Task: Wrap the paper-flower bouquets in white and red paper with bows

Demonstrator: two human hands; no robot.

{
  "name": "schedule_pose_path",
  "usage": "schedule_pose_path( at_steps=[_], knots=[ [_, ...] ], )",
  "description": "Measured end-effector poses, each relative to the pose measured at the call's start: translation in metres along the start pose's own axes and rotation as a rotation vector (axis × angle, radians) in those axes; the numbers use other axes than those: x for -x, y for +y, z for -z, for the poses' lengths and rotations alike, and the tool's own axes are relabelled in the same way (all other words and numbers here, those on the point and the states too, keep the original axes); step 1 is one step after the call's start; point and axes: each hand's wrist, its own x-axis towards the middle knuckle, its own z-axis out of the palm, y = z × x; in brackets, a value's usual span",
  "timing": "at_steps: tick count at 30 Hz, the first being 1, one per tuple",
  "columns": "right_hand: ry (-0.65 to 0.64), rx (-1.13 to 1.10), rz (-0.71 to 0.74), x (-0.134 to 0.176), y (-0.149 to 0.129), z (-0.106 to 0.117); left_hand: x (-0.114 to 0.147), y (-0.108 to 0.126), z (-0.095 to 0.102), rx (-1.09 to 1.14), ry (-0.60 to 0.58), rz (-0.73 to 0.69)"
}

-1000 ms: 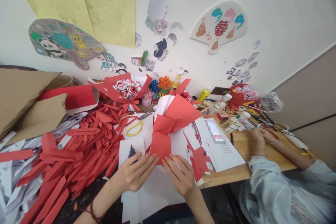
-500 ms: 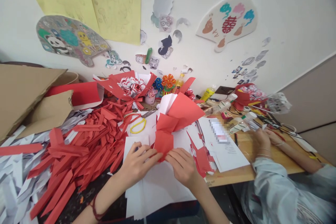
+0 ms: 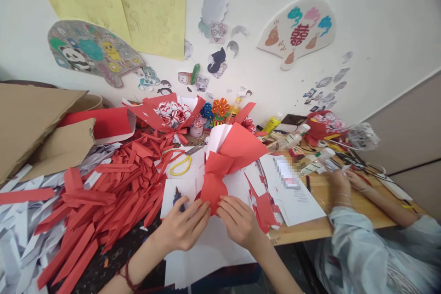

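Observation:
In the head view, a red paper bouquet wrapper [image 3: 237, 149] lies in front of me, narrow at its gathered waist and flaring toward the wall. White paper [image 3: 217, 138] shows inside its upper left edge. My left hand [image 3: 188, 225] pinches the left side of its lower red flap [image 3: 212, 190]. On the right side of that flap, my right hand [image 3: 239, 221] is closed with thumb and fingers together. White paper sheets [image 3: 213, 250] lie beneath both hands. Just beyond my left fingers is a small dark, pointed tool [image 3: 177, 195] on a white sheet.
Folded red paper strips [image 3: 103, 202] and white ones [image 3: 17, 229] are heaped at left, beside cardboard [image 3: 34, 124]. Yellow-handled scissors [image 3: 181, 165] lie behind my left hand. A finished paper-flower bouquet [image 3: 174, 115] stands near the wall. At right, a co-worker's hands [image 3: 341, 186] handle something small.
The lower flap has become more rounded, bending between my fingers. My left hand has shifted slightly down, uncovering the dark pointed tool.

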Motion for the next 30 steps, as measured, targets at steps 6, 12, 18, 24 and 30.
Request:
schedule_pose_path(
  at_steps=[6,12,18,24,30],
  knots=[
    [-0.002,-0.190,-0.201,-0.012,0.001,0.004,-0.015,-0.007,-0.003,0.242,-0.053,0.336],
    [-0.064,-0.396,-0.390,-0.027,0.008,0.007,-0.025,-0.021,-0.002,0.461,-0.122,0.497],
    [-0.062,-0.400,-0.278,-0.027,0.020,0.005,-0.027,-0.026,0.005,0.463,-0.139,0.462],
    [-0.062,-0.336,-0.125,-0.028,0.019,0.006,-0.014,-0.017,0.000,0.253,-0.114,0.279],
    [-0.108,-0.378,-0.186,-0.020,0.017,0.000,-0.004,-0.015,-0.009,0.265,-0.096,0.217]
  ],
)
